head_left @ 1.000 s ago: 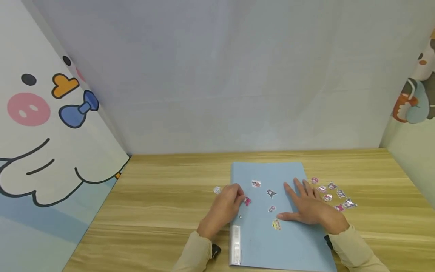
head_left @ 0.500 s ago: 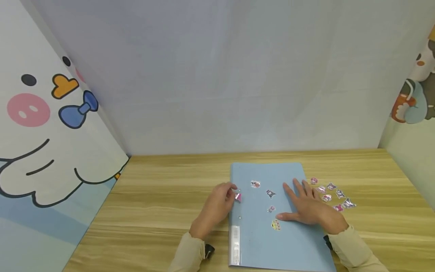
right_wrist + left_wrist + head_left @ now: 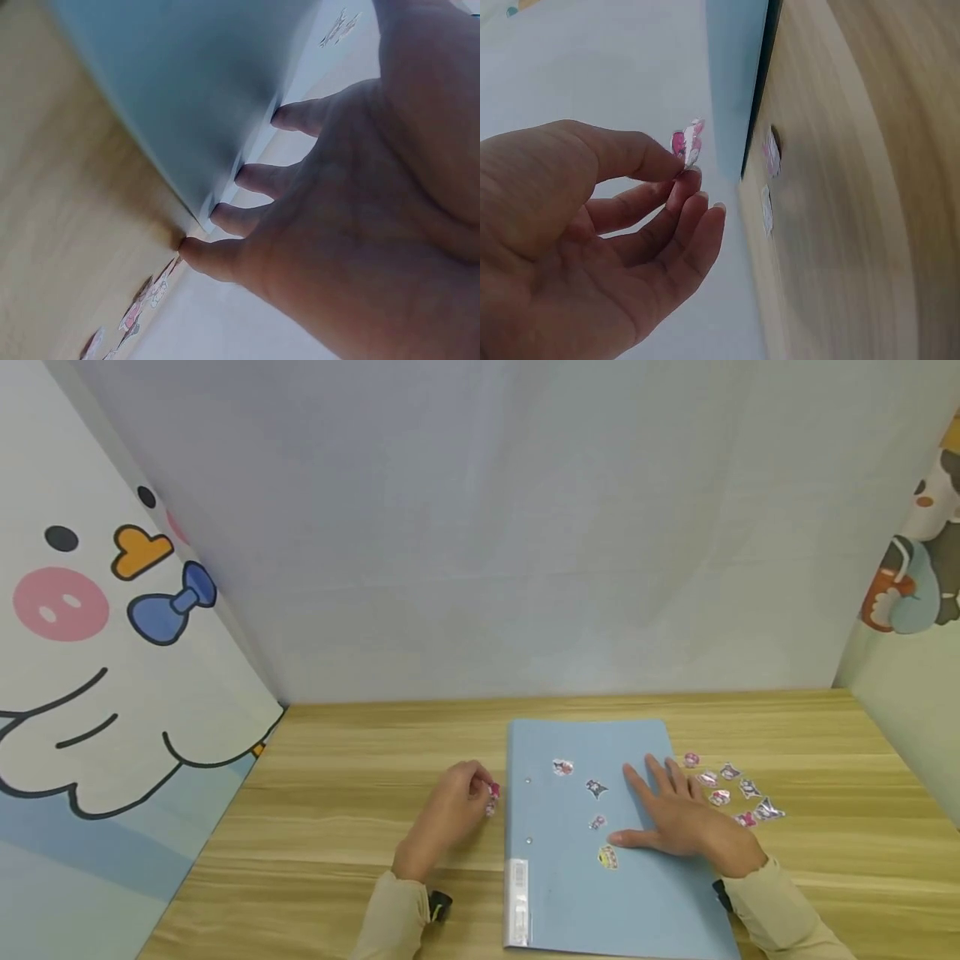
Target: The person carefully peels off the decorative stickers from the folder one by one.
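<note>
My left hand (image 3: 450,802) pinches a small pink sticker (image 3: 687,142) between thumb and index finger, just left of the blue folder (image 3: 570,902). Its other fingers curve loosely below the pinch in the left wrist view. Beneath this hand, two stickers lie on the table; one is the pale pink sticker (image 3: 772,154) near the folder's edge. On the folder's right part, my right hand (image 3: 678,814) rests with fingers spread, the little finger (image 3: 210,255) reaching the table edge-side. Several stickers dot the cover, among them a yellow sticker (image 3: 607,857) by the right thumb and a dark winged sticker (image 3: 596,788).
A loose group of stickers, including a silvery winged sticker (image 3: 768,810), lies on the wooden table (image 3: 337,843) right of the folder. A clear label holder (image 3: 518,902) sits at the folder's lower left. A pale wall (image 3: 555,543) closes off the back.
My left hand has moved left off the folder, carrying the pink sticker away from its cover and uncovering the left edge. My right hand has stayed in place on the folder.
</note>
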The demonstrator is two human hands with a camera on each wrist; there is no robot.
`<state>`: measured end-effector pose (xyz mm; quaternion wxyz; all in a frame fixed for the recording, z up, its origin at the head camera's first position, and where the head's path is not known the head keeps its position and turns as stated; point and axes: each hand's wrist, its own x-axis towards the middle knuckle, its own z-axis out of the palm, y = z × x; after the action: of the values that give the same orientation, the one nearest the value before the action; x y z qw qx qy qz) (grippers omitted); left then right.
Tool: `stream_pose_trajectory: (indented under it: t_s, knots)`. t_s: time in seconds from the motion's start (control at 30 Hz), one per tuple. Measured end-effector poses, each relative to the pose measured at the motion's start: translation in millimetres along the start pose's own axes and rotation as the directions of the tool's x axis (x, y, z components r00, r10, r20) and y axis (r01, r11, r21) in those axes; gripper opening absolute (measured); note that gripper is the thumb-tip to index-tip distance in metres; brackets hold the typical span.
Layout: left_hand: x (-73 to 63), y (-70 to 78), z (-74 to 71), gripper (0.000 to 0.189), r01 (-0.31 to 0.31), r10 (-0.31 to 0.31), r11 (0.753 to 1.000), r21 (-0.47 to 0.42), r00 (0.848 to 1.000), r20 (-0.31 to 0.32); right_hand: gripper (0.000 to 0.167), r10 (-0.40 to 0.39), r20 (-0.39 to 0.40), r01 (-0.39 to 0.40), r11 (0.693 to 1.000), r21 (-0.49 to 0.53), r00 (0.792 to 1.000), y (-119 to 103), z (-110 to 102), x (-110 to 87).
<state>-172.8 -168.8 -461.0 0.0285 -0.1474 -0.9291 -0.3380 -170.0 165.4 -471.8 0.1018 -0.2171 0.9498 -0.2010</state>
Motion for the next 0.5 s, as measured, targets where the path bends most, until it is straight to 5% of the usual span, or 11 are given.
stream_pose_trajectory:
  t_s: [0.5]
  knots:
    - [-8.0,-15.1,-18.5,0.007,0.115,-0.116,0.993,0.016,0.988,0.106,0.105,-0.006,-0.009,0.006,1.000,-0.009,1.000,-1,0,-0.2]
